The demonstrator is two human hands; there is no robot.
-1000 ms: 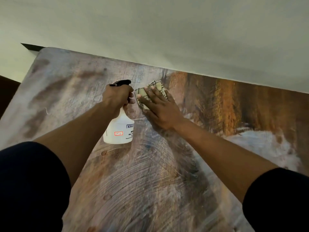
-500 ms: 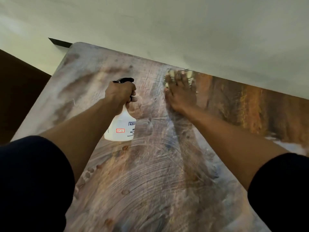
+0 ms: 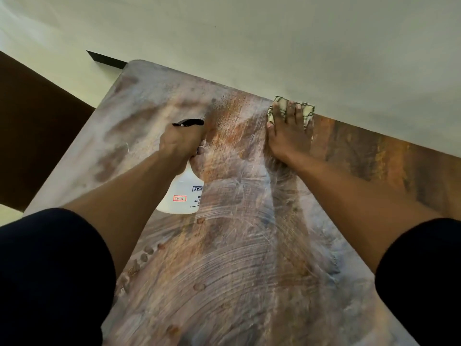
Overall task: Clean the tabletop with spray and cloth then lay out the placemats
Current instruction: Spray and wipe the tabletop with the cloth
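Head view: your right hand (image 3: pixel 287 132), fingers spread flat, presses the cloth (image 3: pixel 307 111) onto the streaked tabletop (image 3: pixel 244 258) at its far edge by the wall, while your left hand (image 3: pixel 180 143) grips the white spray bottle (image 3: pixel 183 193) just left, above the tabletop.

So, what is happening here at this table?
A person is cleaning the tabletop. The left hand grips a white spray bottle by its black trigger head, held above the surface. The right hand presses a pale cloth flat at the far edge of the table, next to the wall. Curved wipe streaks and some droplets show on the near part of the surface. No placemats are in view, so that step is not yet begun.
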